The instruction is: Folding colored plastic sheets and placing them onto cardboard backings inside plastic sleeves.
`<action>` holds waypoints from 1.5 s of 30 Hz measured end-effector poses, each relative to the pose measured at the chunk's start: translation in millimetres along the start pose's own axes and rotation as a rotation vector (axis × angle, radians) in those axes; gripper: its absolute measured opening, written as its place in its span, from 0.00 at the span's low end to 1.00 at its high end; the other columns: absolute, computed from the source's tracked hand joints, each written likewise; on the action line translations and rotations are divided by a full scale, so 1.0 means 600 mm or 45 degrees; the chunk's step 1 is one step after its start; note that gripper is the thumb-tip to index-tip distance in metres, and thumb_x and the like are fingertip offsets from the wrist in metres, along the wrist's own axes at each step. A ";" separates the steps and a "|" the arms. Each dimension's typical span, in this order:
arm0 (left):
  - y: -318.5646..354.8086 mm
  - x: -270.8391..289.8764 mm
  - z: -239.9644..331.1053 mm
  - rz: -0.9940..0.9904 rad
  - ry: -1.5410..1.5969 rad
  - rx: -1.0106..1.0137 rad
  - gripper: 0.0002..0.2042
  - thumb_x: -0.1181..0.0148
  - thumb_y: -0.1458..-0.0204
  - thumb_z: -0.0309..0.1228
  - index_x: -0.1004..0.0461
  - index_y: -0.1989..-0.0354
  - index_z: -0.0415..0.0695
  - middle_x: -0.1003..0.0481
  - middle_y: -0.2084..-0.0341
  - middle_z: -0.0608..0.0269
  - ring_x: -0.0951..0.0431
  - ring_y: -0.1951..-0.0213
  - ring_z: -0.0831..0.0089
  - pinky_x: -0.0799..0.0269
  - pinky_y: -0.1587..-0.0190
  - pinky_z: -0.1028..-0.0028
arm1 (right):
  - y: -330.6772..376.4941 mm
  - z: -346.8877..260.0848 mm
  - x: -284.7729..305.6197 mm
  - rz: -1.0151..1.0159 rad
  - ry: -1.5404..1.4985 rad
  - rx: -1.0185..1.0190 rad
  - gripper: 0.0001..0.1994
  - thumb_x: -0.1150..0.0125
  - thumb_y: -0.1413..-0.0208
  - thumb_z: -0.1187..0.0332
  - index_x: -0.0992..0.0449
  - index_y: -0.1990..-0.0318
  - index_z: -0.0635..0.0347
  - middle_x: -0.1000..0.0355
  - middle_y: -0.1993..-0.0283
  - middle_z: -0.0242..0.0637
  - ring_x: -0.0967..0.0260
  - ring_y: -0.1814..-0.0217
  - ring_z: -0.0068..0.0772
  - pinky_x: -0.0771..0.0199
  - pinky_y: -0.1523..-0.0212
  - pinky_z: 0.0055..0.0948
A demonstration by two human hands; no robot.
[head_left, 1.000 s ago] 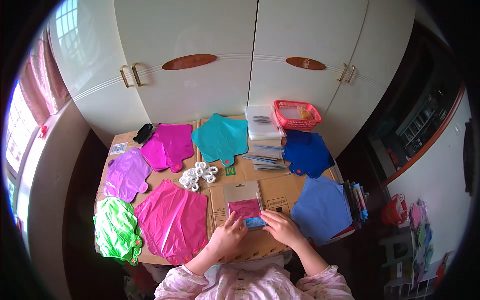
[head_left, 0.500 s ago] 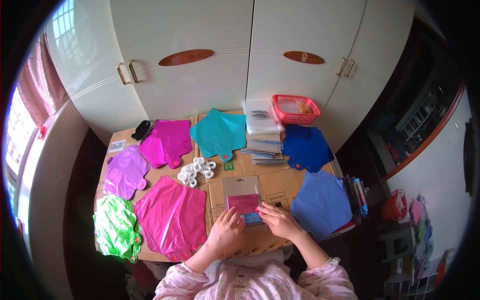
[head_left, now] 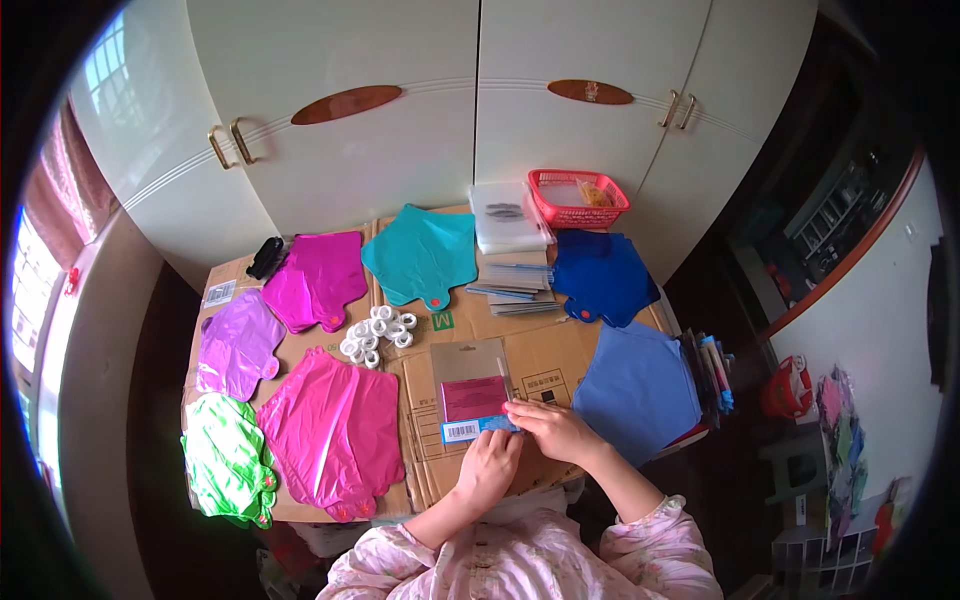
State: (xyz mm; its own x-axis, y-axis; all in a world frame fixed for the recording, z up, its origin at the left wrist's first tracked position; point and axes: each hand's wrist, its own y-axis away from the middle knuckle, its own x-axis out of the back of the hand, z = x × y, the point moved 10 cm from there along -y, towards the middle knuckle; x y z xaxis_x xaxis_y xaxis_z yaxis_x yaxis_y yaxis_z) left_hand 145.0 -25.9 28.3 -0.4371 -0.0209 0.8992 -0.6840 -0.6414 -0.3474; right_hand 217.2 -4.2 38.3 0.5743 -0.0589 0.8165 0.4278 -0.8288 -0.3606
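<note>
One flat packet (head_left: 468, 362) on the cardboard-topped desk (head_left: 535, 342), magenta foil (head_left: 474, 398) showing.
Lying between pink foil sheets (head_left: 335, 430) and light-blue sheets (head_left: 637, 390); left hand (head_left: 489, 466) curled at the packet's blue lower edge, right hand (head_left: 553, 431) with fingers close together over its lower right corner; whether pinching anything, cannot tell.

The location is a room in a home, identified by the white wardrobe (head_left: 600, 140) with brass-coloured handles (head_left: 237, 140) and by the pink curtain (head_left: 75, 195) at the window (head_left: 35, 290). A brown-edged opening (head_left: 820, 240) at the right shows a dark adjoining space. Flat cardboard (head_left: 550, 340) covers the work surface facing the wardrobe.
</note>
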 end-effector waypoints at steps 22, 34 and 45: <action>-0.009 0.005 -0.018 0.032 0.108 0.156 0.09 0.38 0.55 0.31 0.27 0.68 0.42 0.30 0.70 0.59 0.30 0.63 0.61 0.33 0.61 0.64 | 0.007 0.010 -0.014 -0.135 -0.018 -0.023 0.18 0.49 0.50 0.79 0.27 0.49 0.66 0.33 0.40 0.42 0.34 0.38 0.38 0.32 0.40 0.32; -0.001 0.040 -0.029 0.139 0.466 0.134 0.08 0.42 0.52 0.26 0.31 0.64 0.41 0.29 0.67 0.57 0.29 0.60 0.60 0.36 0.56 0.63 | 0.009 0.002 -0.009 -0.111 0.041 0.045 0.19 0.43 0.54 0.75 0.27 0.50 0.65 0.33 0.40 0.41 0.35 0.38 0.37 0.32 0.40 0.32; 0.110 0.169 -0.212 0.461 0.931 0.530 0.03 0.53 0.38 0.24 0.40 0.64 0.42 0.34 0.81 0.63 0.31 0.78 0.78 0.33 0.73 0.79 | 0.005 -0.015 -0.008 -0.042 0.123 0.089 0.19 0.35 0.52 0.65 0.27 0.55 0.66 0.32 0.42 0.42 0.33 0.40 0.38 0.30 0.42 0.33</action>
State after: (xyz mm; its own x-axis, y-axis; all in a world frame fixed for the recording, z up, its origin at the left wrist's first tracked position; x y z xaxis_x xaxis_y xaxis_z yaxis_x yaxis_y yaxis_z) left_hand -18.8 26.9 62.8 -0.9417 0.1248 0.3124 -0.2291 -0.9180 -0.3238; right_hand 209.4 -11.2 37.2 0.4906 -0.0887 0.8668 0.4946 -0.7907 -0.3609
